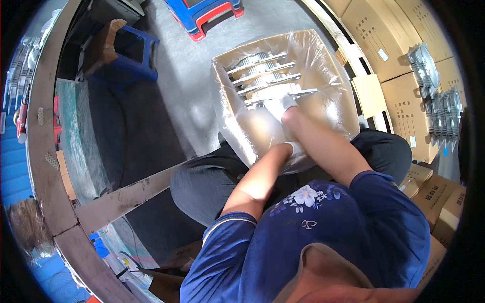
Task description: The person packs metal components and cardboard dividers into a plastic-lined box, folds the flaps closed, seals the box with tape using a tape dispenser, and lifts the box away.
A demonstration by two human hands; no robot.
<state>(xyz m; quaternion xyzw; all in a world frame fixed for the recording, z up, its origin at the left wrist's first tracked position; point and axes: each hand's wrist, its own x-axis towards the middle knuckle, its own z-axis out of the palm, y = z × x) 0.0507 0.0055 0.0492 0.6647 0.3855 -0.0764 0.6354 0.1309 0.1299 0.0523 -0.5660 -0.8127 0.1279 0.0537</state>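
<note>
An open cardboard box [323, 55] lined with a clear plastic bag [242, 121] stands on the floor between my knees. Inside it lie rows of grey metal parts [265, 76] separated by flat strips. My right hand [280, 105], in a white glove, reaches into the box and rests on the nearest row of parts. My left hand [295, 149], also gloved, is at the near rim of the box, pressed against the plastic liner. Whether either hand grips anything is hidden by the liner and my arms.
Stacked cardboard cartons [389, 35] stand to the right, with more grey metal parts [429, 65] piled on them. Blue and red plastic stools [207, 12] stand beyond the box. A curved metal table frame [45, 151] and a blue stool [136, 53] are on the left.
</note>
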